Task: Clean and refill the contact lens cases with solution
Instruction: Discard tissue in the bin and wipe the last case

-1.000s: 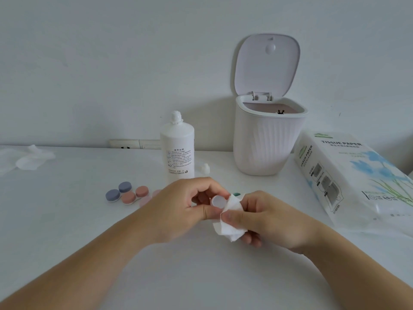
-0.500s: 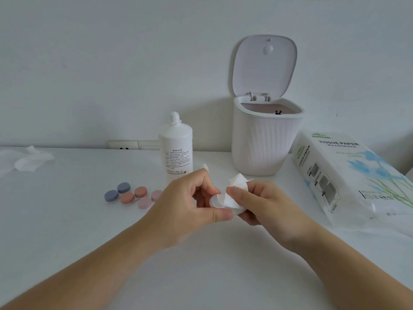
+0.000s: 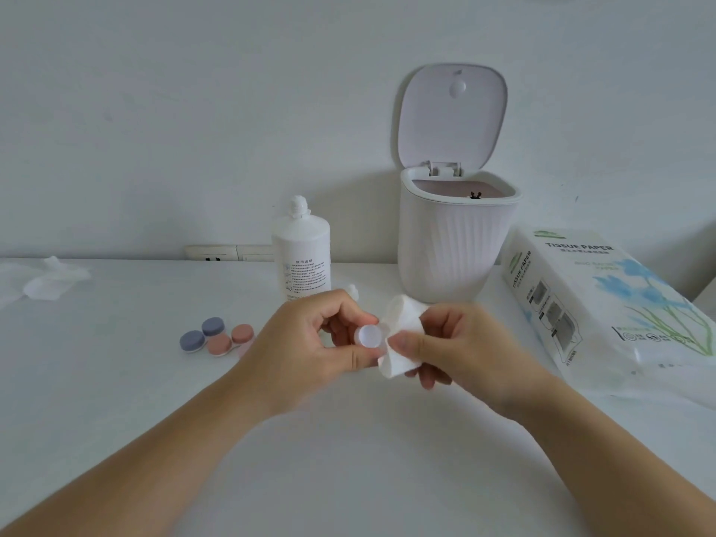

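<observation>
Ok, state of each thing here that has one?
Bin: lid up.
Bottle: upright, cap off.
Cap: on the table.
Left hand: holds a case piece.
Right hand: pinches a tissue.
Cases: closed.
Tissue pack: lying flat.

- Left forearm enters from the lower left corner and extends toward the table centre, above the surface.
- Left hand: back of hand up, fingers curled. Thumb and fingertips pinch a small round cap, its open face turned toward the camera.
- Right forearm enters from the lower right corner, angled toward the centre.
- Right hand: fingers curled, thumb on top, pinching a folded tissue. The tissue touches the cap's right edge.
- Both hands meet at mid-table, nearly touching.
</observation>
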The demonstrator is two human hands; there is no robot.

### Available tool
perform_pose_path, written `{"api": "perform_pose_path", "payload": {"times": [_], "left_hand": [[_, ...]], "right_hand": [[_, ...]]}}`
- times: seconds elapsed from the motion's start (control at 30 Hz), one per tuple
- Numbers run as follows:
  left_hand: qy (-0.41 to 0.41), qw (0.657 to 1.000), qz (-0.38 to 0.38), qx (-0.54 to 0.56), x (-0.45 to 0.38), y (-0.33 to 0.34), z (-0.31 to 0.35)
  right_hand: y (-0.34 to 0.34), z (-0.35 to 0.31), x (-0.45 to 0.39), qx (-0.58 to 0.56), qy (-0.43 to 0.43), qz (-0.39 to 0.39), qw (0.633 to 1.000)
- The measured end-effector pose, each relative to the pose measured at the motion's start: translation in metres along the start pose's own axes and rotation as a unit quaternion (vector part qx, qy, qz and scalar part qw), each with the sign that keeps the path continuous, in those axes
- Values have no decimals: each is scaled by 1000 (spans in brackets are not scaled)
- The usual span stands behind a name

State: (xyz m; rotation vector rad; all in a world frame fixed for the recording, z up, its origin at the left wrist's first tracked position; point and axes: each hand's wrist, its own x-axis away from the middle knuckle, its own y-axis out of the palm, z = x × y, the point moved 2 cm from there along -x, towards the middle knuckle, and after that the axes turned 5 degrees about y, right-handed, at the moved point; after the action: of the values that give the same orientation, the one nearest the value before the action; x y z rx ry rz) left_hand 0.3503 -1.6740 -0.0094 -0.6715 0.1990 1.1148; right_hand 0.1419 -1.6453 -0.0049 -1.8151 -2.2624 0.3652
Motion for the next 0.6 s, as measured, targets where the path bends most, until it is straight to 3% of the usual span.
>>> {"api": "perform_pose_path", "payload": {"times": [0.2, 0.37, 0.47, 0.53, 0.6], "left_hand": [[-8, 998, 54, 17, -1, 6, -3], [-17, 998, 52, 44, -1, 4, -3], [-20, 997, 52, 45, -1, 4, -2], [-24, 997, 48, 48, -1, 4, -1], [-26, 997, 40, 53, 0, 4, 0]], "right_hand": [[-11, 5, -3, -13, -74, 222, 972], [-38, 12, 0, 213, -29, 372, 903], [-48, 13, 1, 391, -1, 402, 828], [-49, 11, -2, 508, 41, 379, 772], [-46, 9, -5, 569, 109, 340, 741]]}}
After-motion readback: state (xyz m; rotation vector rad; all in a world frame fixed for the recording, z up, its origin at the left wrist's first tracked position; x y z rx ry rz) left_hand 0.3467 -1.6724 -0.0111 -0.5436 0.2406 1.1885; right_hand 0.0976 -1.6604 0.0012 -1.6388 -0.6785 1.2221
